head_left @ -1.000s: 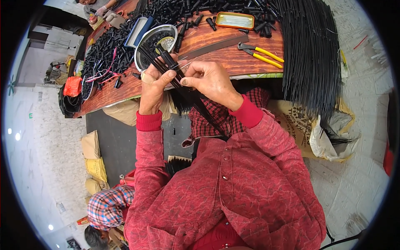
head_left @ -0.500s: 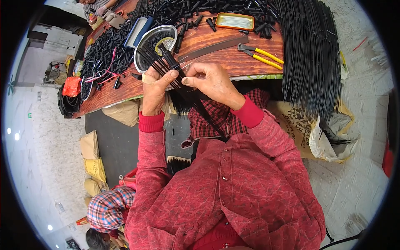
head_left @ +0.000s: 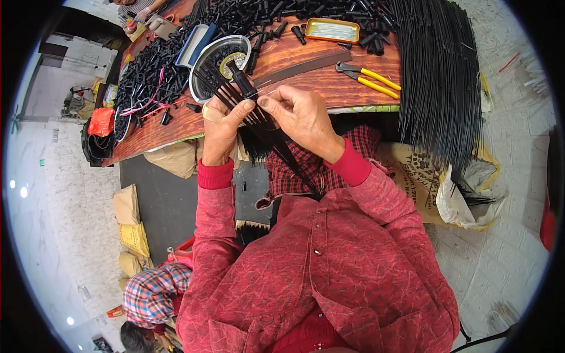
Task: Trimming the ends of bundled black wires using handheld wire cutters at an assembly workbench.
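My left hand (head_left: 220, 130), with a tan plaster on its thumb side, is closed around a fanned bundle of thin black rods (head_left: 288, 157). At the bundle's upper end stands a black plastic tube fitting (head_left: 241, 80), held tilted over the table's near edge. Right beside it, the thumb and fingers of my right hand (head_left: 307, 119) are pinched together. A thin pale wire (head_left: 266, 93) shows between those fingers and the fitting's base; its ends are partly hidden. The lower rods run down toward my lap over a red checked cloth (head_left: 288, 176).
Behind my hands sits a metal bowl (head_left: 194, 88) of small black parts. Yellow-handled pliers (head_left: 369, 80), a flat brown bar (head_left: 303, 69) and an orange-rimmed tin of pins (head_left: 332, 30) lie on the wooden table (head_left: 282, 54). Black rods (head_left: 438, 82) hang off its right side. Other people work nearby.
My right hand has shifted slightly right and down, its thumb a little away from the fitting. The fitting has turned slightly, and more of the wire shows at its base.
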The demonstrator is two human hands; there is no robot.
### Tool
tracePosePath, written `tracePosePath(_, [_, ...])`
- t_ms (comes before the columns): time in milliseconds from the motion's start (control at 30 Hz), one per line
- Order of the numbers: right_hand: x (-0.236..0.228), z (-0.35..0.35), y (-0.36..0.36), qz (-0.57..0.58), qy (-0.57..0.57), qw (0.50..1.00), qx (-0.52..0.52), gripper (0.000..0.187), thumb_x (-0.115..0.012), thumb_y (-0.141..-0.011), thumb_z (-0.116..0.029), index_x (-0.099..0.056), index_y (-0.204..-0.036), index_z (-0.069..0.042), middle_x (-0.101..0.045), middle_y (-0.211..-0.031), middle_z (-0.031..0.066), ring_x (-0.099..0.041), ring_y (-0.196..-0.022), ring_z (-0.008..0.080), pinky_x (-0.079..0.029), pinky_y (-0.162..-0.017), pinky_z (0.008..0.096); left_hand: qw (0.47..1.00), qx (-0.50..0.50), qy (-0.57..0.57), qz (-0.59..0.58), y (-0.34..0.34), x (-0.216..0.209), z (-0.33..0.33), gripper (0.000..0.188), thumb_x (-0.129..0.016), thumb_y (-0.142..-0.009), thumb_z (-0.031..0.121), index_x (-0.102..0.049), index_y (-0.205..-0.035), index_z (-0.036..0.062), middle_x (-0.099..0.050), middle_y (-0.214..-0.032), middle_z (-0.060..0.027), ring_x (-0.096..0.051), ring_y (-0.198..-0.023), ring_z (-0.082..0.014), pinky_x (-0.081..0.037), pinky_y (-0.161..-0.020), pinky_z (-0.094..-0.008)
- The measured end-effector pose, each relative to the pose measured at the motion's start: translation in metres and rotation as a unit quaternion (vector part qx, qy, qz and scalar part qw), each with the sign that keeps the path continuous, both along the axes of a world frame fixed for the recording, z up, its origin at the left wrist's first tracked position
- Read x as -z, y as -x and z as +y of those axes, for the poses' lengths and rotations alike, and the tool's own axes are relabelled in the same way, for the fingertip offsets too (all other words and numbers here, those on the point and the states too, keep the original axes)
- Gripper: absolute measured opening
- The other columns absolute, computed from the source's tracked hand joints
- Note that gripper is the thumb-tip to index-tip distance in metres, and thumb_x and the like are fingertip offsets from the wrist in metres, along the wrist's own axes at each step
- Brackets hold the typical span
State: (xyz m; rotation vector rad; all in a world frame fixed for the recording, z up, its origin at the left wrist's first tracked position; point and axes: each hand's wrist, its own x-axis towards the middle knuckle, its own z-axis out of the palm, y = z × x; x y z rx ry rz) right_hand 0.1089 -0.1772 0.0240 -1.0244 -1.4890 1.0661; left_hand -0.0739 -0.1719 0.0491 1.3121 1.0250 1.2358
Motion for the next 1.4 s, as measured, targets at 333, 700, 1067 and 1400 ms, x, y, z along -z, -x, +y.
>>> tracePosePath(333, [-0.001, 0.002, -0.001, -0.084, -0.096, 0.989, 0.072, 0.029, -0.061, -0.098, -0.027, -0.067, -0.085, -0.002, -0.058, -0.058, 0.0122, -0.059, -0.052, 0.0267, -0.042, -0.049, 0.0378, 1.000, -0.001, -0.011, 0.019, -0.001, -0.001, -0.001, 0.030, -0.073, -0.085, 0.000, -0.065, -0.115, 0.0004, -0.069, -0.105, -0.0035, -0.064, -0.095, -0.0122, -0.051, -0.087, -0.0270])
tracePosePath(700, [0.007, -0.006, -0.006, 0.048, -0.013, 0.998, -0.031, 0.013, -0.071, -0.090, -0.010, -0.065, -0.092, 0.002, -0.067, -0.078, 0.0037, -0.063, -0.071, 0.0070, -0.050, -0.062, 0.0244, 1.000, -0.006, 0.023, -0.019, 0.003, 0.006, 0.005, 0.030, -0.077, -0.081, 0.002, -0.066, -0.109, 0.0013, -0.070, -0.099, -0.0028, -0.064, -0.088, -0.0114, -0.051, -0.081, -0.0262])
tracePosePath(1067, [-0.003, 0.001, -0.009, -0.080, -0.036, 0.996, -0.028, 0.009, -0.072, -0.085, -0.007, -0.069, -0.087, 0.001, -0.070, -0.078, 0.0047, -0.066, -0.069, 0.0126, -0.051, -0.062, 0.0271, 1.000, -0.010, 0.014, 0.003, 0.004, 0.006, 0.005, 0.033, -0.076, -0.082, 0.001, -0.066, -0.113, 0.0004, -0.070, -0.101, -0.0041, -0.064, -0.090, -0.0124, -0.052, -0.083, -0.0270])
tracePosePath(1400, [-0.005, -0.006, -0.005, -0.054, 0.009, 0.998, -0.035, 0.012, -0.076, -0.083, -0.008, -0.067, -0.084, 0.001, -0.068, -0.070, 0.0068, -0.065, -0.062, 0.0103, -0.050, -0.057, 0.0266, 0.999, 0.034, 0.008, -0.019, 0.008, 0.007, 0.000, 0.038, -0.073, -0.087, 0.006, -0.060, -0.121, -0.0038, -0.070, -0.108, -0.0107, -0.067, -0.098, -0.0187, -0.053, -0.087, -0.0301])
